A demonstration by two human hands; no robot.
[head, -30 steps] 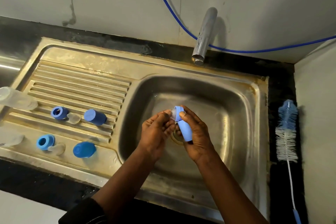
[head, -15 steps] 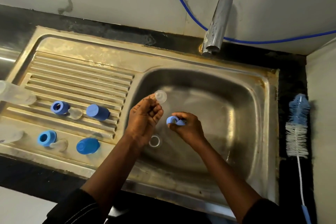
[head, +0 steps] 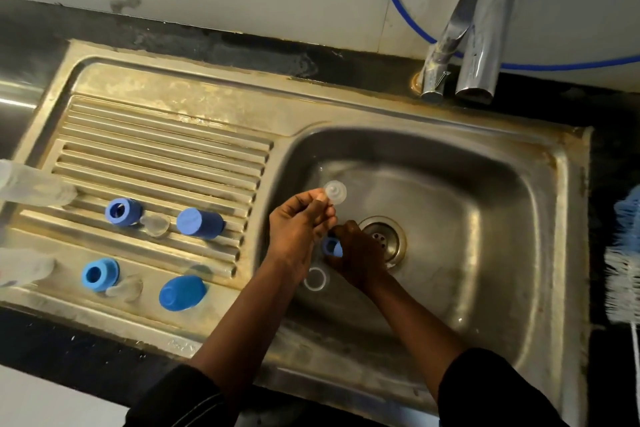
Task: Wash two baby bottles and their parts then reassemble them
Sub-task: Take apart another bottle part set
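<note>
Left grip (head: pixel 298 229) at clear nipple (head: pixel 335 191) lower edge

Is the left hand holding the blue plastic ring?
No, the left hand pinches a clear round piece; the right hand grips the blue plastic ring.

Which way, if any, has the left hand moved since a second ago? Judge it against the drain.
Yes. The left hand, pinching a clear part, has shifted left, away from the drain and toward the left wall of the basin.
</note>
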